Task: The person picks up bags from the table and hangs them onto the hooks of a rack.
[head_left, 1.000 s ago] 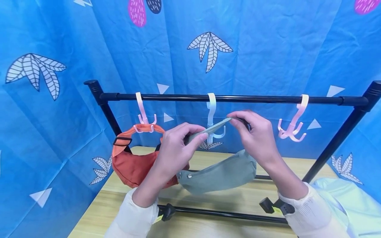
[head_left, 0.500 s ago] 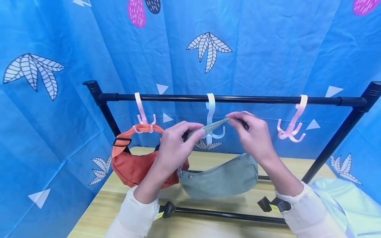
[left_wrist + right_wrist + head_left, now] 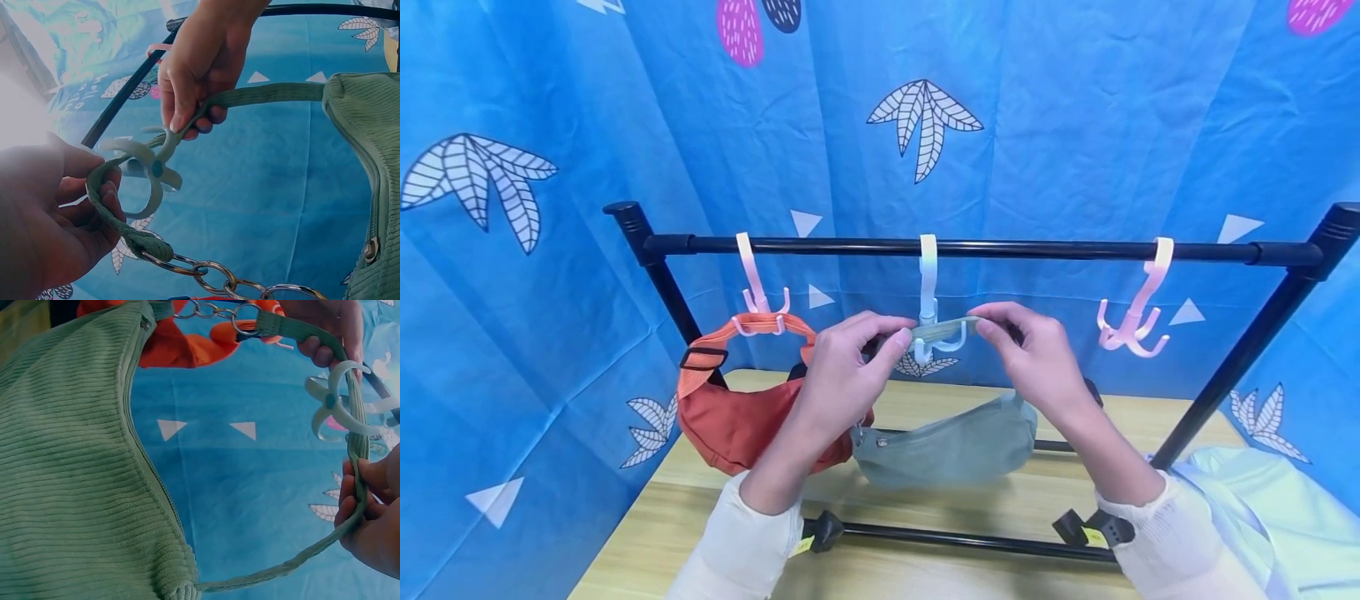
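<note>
A green corduroy shoulder bag [image 3: 951,442] hangs below my hands, with a metal chain [image 3: 212,275] joining one end of its strap [image 3: 357,419]. My left hand [image 3: 853,367] pinches the strap on the left side of the light blue hook [image 3: 928,283]. On the other side, my right hand [image 3: 1030,350] pinches the same strap between thumb and fingers. Between the hands, the strap lies across the hook, behind its front prongs. An orange-red bag [image 3: 745,417] hangs by its strap from the left pink hook [image 3: 752,275], partly hidden by my left forearm.
The hooks hang on a black rail [image 3: 1037,249] of a rack standing on a wooden table [image 3: 640,533]. A pink hook [image 3: 1131,325] hangs at the right with nothing on it. Pale green fabric [image 3: 1277,500] lies at the lower right. A blue printed curtain [image 3: 1075,125] surrounds the rack.
My right hand has come down a little, bringing its end of the strap lower. The strap has gone from slanting above the prongs to lying lower, behind the front ones.
</note>
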`<act>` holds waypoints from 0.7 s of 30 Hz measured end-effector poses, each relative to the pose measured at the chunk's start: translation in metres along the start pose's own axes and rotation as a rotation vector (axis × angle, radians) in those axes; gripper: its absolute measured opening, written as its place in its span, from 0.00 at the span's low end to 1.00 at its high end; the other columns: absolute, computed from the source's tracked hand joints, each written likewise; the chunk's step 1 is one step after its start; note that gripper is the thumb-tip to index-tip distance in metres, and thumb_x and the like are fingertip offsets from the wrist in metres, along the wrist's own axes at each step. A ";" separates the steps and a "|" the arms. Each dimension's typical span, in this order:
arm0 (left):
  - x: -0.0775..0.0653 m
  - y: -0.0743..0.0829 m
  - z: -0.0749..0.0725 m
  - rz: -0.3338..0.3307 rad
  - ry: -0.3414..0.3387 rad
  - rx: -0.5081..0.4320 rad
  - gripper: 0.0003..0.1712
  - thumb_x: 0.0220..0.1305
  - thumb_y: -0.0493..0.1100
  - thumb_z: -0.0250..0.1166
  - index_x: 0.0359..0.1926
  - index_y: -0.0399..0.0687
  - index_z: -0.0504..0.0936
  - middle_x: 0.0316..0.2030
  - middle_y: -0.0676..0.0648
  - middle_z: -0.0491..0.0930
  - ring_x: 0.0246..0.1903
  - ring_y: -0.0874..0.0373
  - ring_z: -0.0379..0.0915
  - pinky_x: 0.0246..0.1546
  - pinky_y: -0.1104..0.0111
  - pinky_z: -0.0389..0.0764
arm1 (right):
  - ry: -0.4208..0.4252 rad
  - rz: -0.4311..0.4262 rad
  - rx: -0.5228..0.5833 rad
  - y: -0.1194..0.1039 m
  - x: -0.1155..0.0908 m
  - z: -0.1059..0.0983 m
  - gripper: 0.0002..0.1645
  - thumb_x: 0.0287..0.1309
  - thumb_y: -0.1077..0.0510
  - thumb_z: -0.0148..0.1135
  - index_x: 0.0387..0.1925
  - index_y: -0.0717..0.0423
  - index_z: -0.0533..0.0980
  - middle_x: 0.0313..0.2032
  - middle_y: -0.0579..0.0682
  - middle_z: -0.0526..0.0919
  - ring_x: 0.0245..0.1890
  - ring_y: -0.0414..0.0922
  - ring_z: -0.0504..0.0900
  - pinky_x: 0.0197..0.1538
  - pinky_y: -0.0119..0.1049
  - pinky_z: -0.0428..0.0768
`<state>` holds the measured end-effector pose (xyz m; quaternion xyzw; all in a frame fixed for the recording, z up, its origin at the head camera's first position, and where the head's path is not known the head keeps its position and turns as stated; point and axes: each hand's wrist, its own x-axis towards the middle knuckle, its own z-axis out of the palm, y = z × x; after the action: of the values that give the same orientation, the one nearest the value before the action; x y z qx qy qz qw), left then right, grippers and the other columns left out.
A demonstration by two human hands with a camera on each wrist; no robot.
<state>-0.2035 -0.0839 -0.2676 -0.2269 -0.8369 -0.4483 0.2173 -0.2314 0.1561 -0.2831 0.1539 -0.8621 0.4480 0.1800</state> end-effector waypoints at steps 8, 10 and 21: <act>-0.002 -0.004 0.003 -0.012 -0.010 -0.004 0.13 0.73 0.45 0.65 0.55 0.51 0.88 0.47 0.51 0.88 0.34 0.60 0.78 0.29 0.71 0.84 | -0.058 0.045 0.013 0.010 -0.012 0.004 0.18 0.76 0.49 0.58 0.59 0.50 0.82 0.45 0.53 0.87 0.33 0.49 0.75 0.29 0.32 0.73; -0.003 -0.005 0.004 -0.014 -0.011 -0.008 0.13 0.74 0.44 0.65 0.55 0.51 0.89 0.47 0.51 0.88 0.34 0.60 0.78 0.29 0.71 0.83 | -0.068 0.048 0.020 0.012 -0.015 0.005 0.18 0.76 0.49 0.58 0.59 0.50 0.81 0.46 0.53 0.88 0.33 0.49 0.76 0.30 0.32 0.75; -0.006 -0.015 0.006 -0.018 -0.018 -0.023 0.13 0.73 0.43 0.65 0.55 0.50 0.88 0.45 0.49 0.88 0.34 0.59 0.79 0.32 0.72 0.84 | -0.113 0.080 0.056 0.018 -0.030 0.011 0.21 0.77 0.48 0.57 0.61 0.52 0.80 0.52 0.54 0.89 0.49 0.48 0.86 0.49 0.25 0.82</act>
<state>-0.2081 -0.0870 -0.2837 -0.2258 -0.8357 -0.4577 0.2028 -0.2145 0.1600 -0.3156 0.1494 -0.8635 0.4692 0.1089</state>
